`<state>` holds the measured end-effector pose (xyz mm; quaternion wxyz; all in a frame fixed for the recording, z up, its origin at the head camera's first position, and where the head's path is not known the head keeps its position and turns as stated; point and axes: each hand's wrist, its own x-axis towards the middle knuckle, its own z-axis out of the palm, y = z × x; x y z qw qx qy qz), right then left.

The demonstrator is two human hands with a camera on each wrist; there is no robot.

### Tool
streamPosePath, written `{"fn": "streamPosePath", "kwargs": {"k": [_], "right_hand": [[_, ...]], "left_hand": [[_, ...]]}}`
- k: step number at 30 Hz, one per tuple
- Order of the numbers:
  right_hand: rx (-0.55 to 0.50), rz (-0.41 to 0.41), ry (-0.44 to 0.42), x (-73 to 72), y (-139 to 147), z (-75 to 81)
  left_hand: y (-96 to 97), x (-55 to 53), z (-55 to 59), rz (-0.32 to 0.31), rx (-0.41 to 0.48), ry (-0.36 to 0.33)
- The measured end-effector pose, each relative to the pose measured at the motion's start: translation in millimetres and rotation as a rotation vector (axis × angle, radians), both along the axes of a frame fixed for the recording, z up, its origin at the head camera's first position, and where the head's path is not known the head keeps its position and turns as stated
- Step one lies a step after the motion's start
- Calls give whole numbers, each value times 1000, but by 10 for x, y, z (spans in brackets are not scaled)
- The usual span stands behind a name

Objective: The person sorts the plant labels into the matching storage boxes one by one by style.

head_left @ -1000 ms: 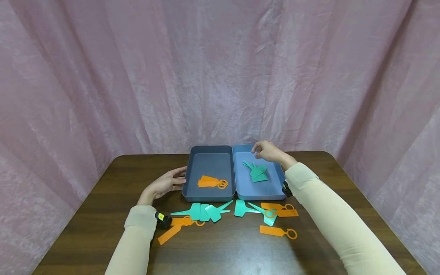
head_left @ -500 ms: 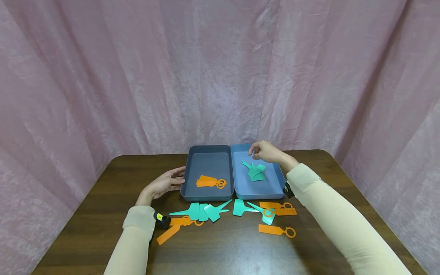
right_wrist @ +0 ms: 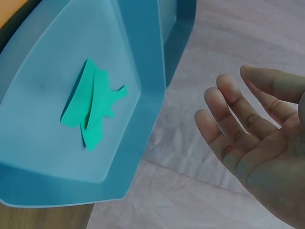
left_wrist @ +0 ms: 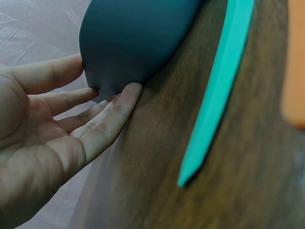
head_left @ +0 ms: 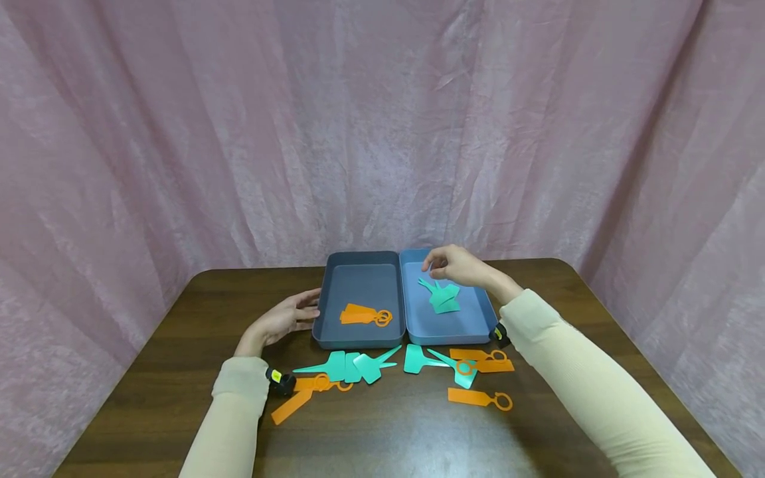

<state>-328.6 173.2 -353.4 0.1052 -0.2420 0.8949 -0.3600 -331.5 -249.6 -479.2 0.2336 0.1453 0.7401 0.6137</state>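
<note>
My left hand [head_left: 285,320] touches the left wall of a dark grey tray [head_left: 364,282], its fairly straight fingertips [left_wrist: 131,89] at the tray's side and bottom edge. Inside that tray lies a small stack of orange ring-ended tags [head_left: 361,315]. Above the adjoining blue tray [head_left: 445,330] hovers my right hand [head_left: 460,267], holding nothing, its fingers loosely bent and apart. Several green T-shaped plant labels [head_left: 444,299] overlap in the blue tray; the right wrist view shows the pile of labels [right_wrist: 93,105] well away from the fingers.
In front of the trays, more green labels [head_left: 367,367] and orange tags [head_left: 293,405] lie loose on the brown wooden table [head_left: 382,431]. One orange tag [head_left: 470,397] lies apart at the front right. A pink curtain [head_left: 382,133] hangs behind the table.
My right hand has drifted slightly left over the blue tray. The head view has shifted a little. My left hand stays at the dark tray, and the labels and tags lie as before.
</note>
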Motion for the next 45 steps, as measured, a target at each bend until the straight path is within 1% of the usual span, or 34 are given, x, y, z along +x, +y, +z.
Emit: {"fn": "streamPosePath", "kwargs": {"k": [9, 13, 19, 26, 35, 41, 45], "right_hand": [[-71, 85, -1, 111, -64, 35], [-89, 95, 2, 171, -112, 38], [-114, 110, -30, 271, -180, 12], [-119, 140, -27, 377, -236, -10], [-151, 215, -55, 505, -385, -134], [-181, 226, -84, 582, -484, -197], [-181, 243, -92, 606, -559, -246]], "left_hand": [[-8, 12, 24, -10, 8, -11], [-20, 14, 22, -6, 2, -14], [-34, 16, 8, -11, -7, -8], [-30, 15, 12, -9, -7, -11], [-49, 9, -3, -15, -13, -8], [-57, 3, -13, -13, -26, -2], [-60, 4, -13, -10, -21, -1]]}}
